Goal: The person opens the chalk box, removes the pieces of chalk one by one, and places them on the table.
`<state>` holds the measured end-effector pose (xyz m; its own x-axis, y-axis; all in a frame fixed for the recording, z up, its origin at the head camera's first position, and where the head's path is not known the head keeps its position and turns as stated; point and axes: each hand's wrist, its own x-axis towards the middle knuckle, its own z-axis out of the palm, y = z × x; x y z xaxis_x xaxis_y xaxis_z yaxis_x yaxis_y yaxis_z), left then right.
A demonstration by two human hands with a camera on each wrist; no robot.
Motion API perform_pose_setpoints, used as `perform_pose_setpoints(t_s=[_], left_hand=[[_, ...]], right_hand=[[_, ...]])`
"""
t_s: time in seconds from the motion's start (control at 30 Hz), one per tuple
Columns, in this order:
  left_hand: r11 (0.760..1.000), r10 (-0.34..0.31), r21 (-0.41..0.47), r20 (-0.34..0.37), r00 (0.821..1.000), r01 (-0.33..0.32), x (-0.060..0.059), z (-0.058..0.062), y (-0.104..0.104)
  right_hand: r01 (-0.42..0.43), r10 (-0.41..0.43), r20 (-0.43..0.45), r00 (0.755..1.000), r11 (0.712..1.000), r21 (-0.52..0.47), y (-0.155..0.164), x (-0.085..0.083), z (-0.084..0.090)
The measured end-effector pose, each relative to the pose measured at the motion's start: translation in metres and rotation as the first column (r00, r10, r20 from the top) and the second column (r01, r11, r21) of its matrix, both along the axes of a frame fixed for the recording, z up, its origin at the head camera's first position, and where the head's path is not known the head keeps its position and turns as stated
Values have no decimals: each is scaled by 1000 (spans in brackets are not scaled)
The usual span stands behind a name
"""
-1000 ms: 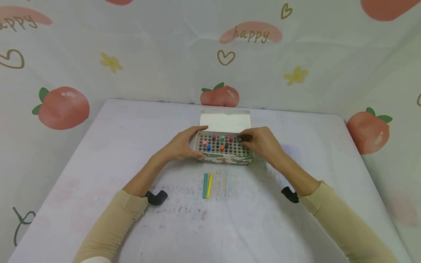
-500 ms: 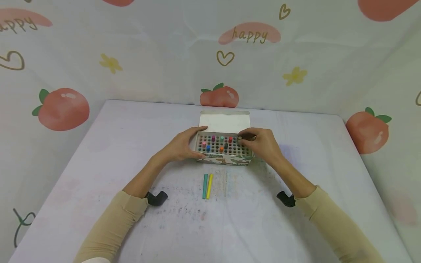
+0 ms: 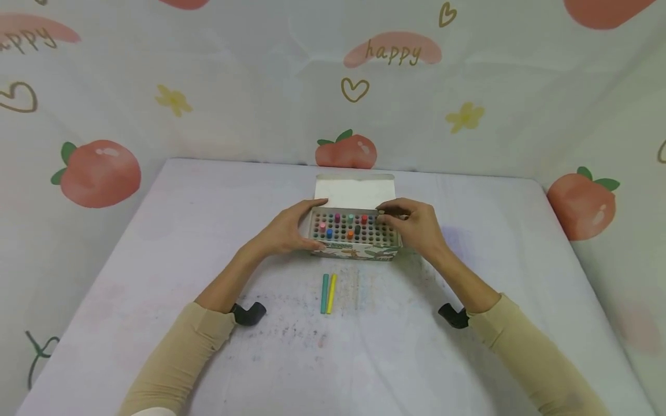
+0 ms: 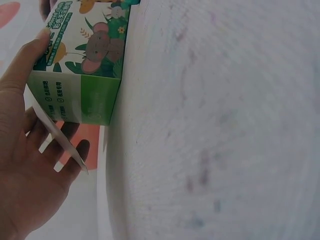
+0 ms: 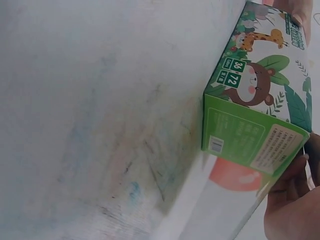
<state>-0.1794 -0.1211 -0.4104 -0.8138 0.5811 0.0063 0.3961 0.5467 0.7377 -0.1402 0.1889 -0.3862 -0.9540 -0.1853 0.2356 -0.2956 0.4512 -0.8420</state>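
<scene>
My left hand [image 3: 288,228] grips the left end of an open chalk box [image 3: 359,253], thumb along its front and index finger at its back edge. In the left wrist view the thumb presses on the printed front, and the other fingers spread behind a side flap [image 4: 57,132]. Over the box's back right corner, my right hand [image 3: 420,225] pinches a dull brownish chalk stick [image 3: 381,212]; only its end shows between thumb and index finger. Several coloured chalks, among them a purple chalk [image 3: 337,218] and a blue chalk [image 3: 329,233], stand in the box's holes.
A green chalk [image 3: 325,293] and a yellow chalk [image 3: 332,293] lie side by side on the smudged white table [image 3: 395,358] in front of the box. Behind the holes stands the raised white lid [image 3: 355,192]. A patterned cloth [image 3: 250,86] hangs past the table's back edge.
My right fingertips have shifted slightly up and towards the box's back edge, with the brownish chalk's end between them. The left hand, the box and the two loose chalks stay put.
</scene>
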Motion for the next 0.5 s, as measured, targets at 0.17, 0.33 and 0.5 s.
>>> perform_pose_setpoints(t_s=[0.17,0.33,0.5], left_hand=[[1000,7,3,9,1000,-7,0,0,1],[1000,7,1,4,1000,-7,0,2,1],[1000,9,-6,2,1000,-9,0,3,2]], right_hand=[[-4,4,-6,1000,1000,-15,0,-2,4],[-7,5,-21,1000,997,-71,-4,-1,9],[0,-8,-73,997,994,-112,-14,9,28]])
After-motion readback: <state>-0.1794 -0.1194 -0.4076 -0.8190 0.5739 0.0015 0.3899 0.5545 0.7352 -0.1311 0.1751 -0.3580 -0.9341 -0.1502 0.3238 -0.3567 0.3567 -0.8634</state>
